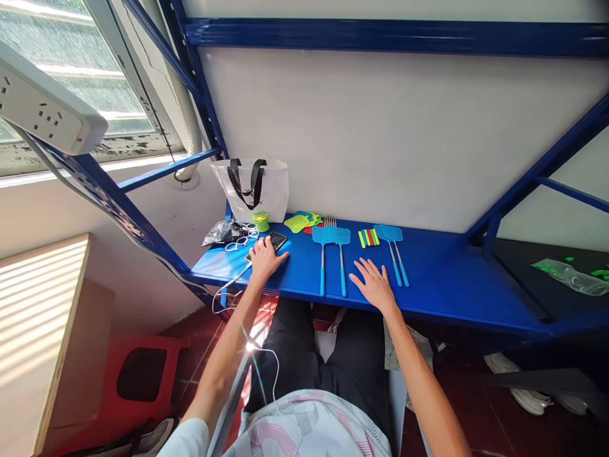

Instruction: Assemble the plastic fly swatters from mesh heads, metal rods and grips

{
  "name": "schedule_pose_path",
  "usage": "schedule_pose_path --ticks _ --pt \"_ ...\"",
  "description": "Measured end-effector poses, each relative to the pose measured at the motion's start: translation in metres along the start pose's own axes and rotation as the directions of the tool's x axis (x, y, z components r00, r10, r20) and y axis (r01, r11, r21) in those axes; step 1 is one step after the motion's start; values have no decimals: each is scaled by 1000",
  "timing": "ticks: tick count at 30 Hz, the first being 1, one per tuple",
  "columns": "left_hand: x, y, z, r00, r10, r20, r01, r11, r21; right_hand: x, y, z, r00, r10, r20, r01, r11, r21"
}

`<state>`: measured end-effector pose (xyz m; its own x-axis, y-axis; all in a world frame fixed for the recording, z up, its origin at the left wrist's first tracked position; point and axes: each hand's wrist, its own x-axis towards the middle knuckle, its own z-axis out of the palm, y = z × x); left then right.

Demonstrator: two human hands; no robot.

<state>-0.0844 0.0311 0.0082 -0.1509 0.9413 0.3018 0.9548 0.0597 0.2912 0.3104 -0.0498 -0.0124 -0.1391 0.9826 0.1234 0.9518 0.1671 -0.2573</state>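
My left hand [265, 259] rests on a black phone [277, 240] that lies flat on the blue desk [442, 266]. Its fingers cover part of the phone and the thumb is spread out to the right. A white cable [240, 275] runs from the phone's near end over the desk edge. My right hand [375, 284] lies flat near the front edge, fingers apart, holding nothing. Between the hands are two blue fly swatters [322, 254] with metal shafts. Two more blue fly swatters [394, 254] lie just beyond my right hand, beside several short coloured sticks [368, 238].
Behind lie green, blue and red swatter heads [299, 222] and metal fork-like tines [330, 221]. At the left are a green tub [260, 221], white-rimmed rings [236, 244], a dark plastic bag [223, 232] and a white tote bag [273, 187]. Blue frame posts [204, 101] and a power strip [42, 105] flank the desk.
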Motion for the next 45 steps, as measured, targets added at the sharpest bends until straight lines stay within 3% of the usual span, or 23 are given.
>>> schedule_pose_path --ticks 5,15,28,45 --pt "29 -18 -6 988 -66 140 58 997 58 -1 -1 -1 1000 5 3 -5 1000 3" --pt "34 0 -2 997 -25 73 16 992 121 0 4 2 1000 -14 -8 14 1000 -5" --pt "38 3 14 997 -76 6 74 986 146 1 4 6 1000 -18 -24 18 1000 16" --pt "30 18 12 992 -112 52 106 988 113 2 5 7 999 -20 -26 20 1000 7"
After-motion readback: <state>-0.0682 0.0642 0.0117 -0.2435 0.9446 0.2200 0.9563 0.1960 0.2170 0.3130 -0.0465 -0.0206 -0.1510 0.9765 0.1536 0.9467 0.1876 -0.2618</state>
